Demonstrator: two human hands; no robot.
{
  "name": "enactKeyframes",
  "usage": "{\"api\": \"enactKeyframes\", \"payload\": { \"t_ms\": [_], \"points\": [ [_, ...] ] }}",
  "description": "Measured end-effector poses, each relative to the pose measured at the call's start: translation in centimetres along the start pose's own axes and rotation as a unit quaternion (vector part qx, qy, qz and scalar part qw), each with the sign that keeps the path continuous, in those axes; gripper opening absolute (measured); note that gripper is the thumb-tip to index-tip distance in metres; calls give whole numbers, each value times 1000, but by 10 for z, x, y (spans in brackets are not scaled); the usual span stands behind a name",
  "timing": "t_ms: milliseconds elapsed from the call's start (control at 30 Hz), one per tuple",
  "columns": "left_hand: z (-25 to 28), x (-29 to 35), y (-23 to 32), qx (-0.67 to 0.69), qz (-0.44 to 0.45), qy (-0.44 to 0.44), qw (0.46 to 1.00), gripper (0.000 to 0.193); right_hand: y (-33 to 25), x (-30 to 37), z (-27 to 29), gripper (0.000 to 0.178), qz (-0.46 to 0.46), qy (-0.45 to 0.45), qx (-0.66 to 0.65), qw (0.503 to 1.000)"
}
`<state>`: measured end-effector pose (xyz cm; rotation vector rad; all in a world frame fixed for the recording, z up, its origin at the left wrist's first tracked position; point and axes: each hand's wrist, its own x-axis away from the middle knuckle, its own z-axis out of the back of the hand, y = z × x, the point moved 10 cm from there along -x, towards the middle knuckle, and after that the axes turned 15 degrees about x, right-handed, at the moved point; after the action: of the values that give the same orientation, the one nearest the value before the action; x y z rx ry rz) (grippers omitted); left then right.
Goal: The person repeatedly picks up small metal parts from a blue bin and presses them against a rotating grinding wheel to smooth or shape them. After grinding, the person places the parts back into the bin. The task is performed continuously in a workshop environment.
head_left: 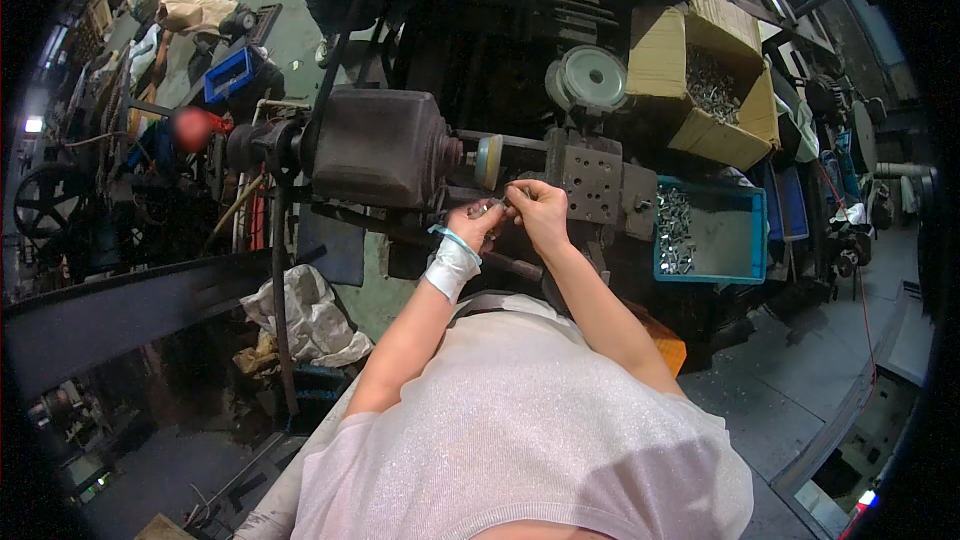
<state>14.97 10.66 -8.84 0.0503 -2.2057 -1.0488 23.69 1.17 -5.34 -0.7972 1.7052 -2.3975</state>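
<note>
My left hand point(474, 224), with a white wrap and a pale blue band at its wrist, is closed on a small shiny metal piece point(487, 206). Close beside it, my right hand point(541, 210) has its thumb and forefinger pinched together; what lies between them is too small to make out. Both hands meet just below a narrow pale wheel point(489, 161) on the shaft of a dark machine. Left of the wheel is the machine's bulky brown housing point(378, 147). A block with several holes point(592, 186) stands to the right of my right hand.
A blue bin point(763, 240) with small metal parts along its left side sits at the right. Behind it, an open cardboard box point(656, 62) holds many more. A round grey disc point(592, 77) is beyond the block. A crumpled white sack point(305, 315) lies at the lower left.
</note>
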Motion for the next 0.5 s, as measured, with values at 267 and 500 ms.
{"api": "enactKeyframes", "payload": {
  "t_ms": [267,500],
  "points": [
    [3,-2,8,-4,-7,91,996,14,9,-22,-2,10,49,72,50,995],
    [8,-10,1,23,-8,94,995,14,6,-21,-1,9,39,88,62,993]
  ]
}}
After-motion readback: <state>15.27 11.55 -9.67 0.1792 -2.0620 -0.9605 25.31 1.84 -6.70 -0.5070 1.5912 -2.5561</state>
